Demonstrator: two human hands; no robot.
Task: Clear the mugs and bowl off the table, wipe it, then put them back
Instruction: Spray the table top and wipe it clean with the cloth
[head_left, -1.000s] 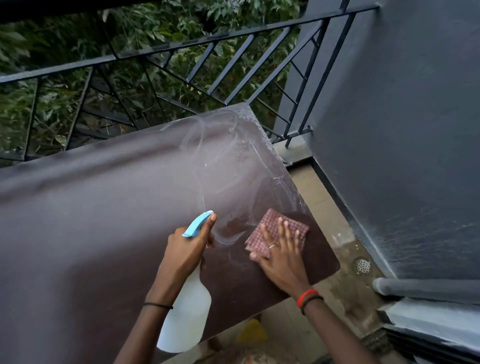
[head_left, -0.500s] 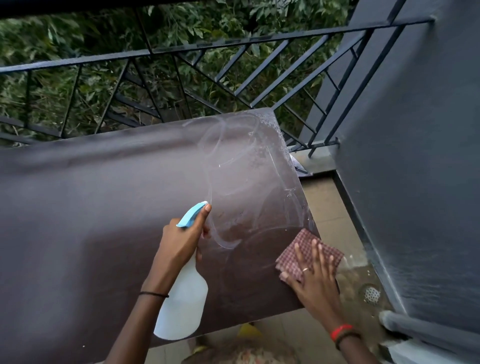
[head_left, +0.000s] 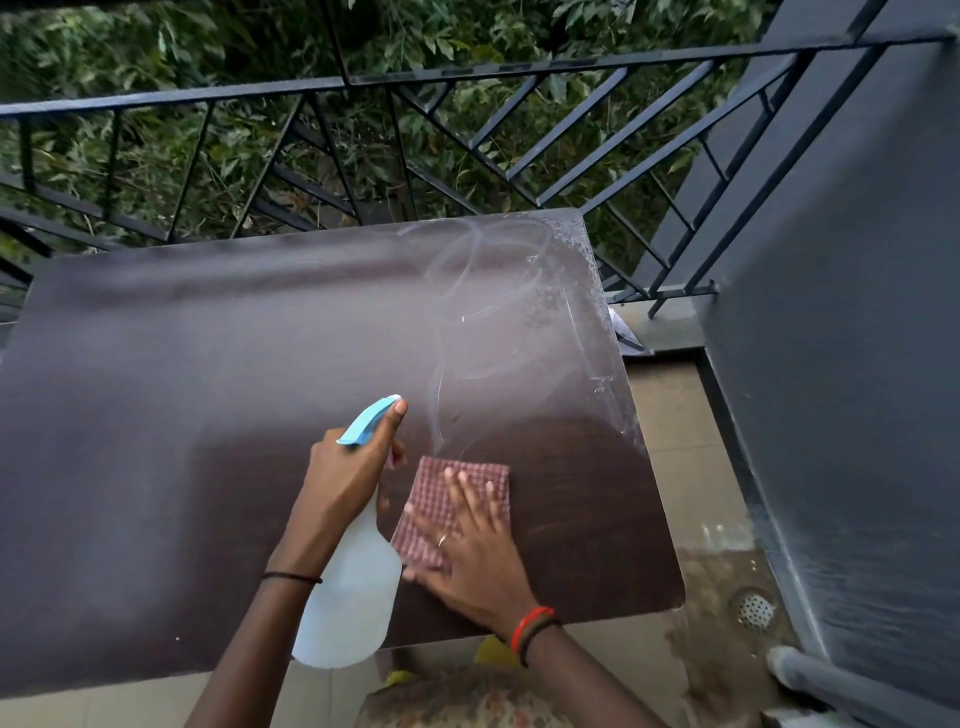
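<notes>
The checked cloth (head_left: 431, 493) lies flat on the table (head_left: 208, 415) close to its near edge, right of middle, beneath the right hand's (head_left: 467, 561) spread fingers (head_left: 470, 499) pressing down; beside it, the left hand (head_left: 348, 478) grips a spray bottle (head_left: 353, 597)

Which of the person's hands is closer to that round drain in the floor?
Right. The right hand lies flat on the checked cloth on the table, on the side toward the drain. The left hand grips the spray bottle farther from it.
</notes>
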